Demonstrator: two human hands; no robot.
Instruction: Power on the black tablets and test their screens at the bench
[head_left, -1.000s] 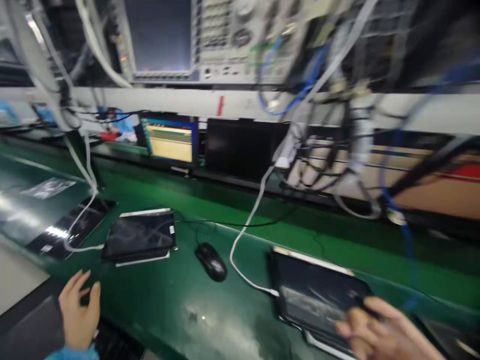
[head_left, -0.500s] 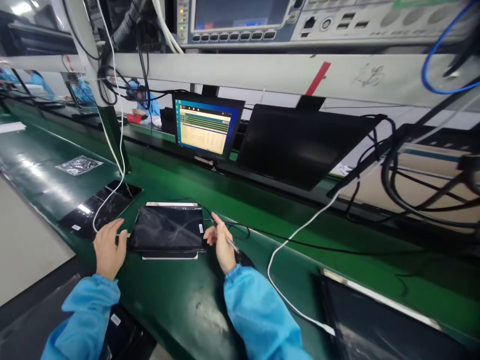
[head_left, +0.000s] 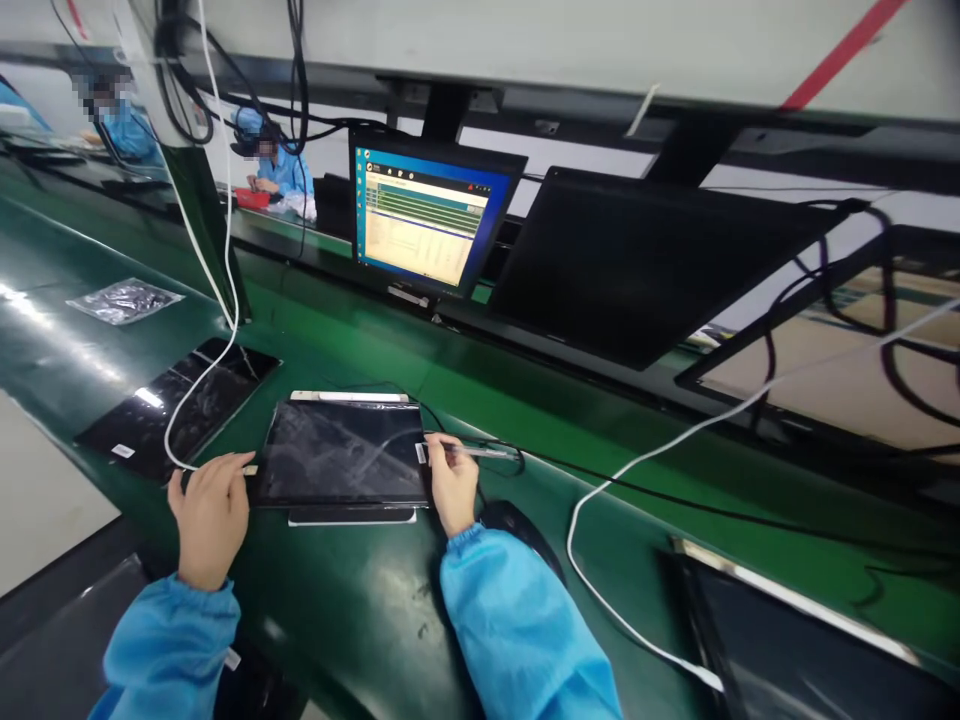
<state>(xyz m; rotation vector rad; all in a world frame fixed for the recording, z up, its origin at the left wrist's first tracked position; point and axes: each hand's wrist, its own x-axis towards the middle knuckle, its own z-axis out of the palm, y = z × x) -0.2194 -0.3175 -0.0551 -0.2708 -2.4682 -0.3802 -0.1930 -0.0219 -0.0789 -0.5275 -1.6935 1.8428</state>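
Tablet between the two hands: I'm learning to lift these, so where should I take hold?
Likely grip the tablet by its short edges, left hand and right hand from either side: it lies face up, and pale strips jut along the long edges. Mind the plug.

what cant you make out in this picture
All in the head view:
Lit monitor: text too small.
White cable beside its plug: hidden by the left hand.
Mouse: partly hidden by the right sleeve.
Far-right dark panel: cut off by right and bottom edges.
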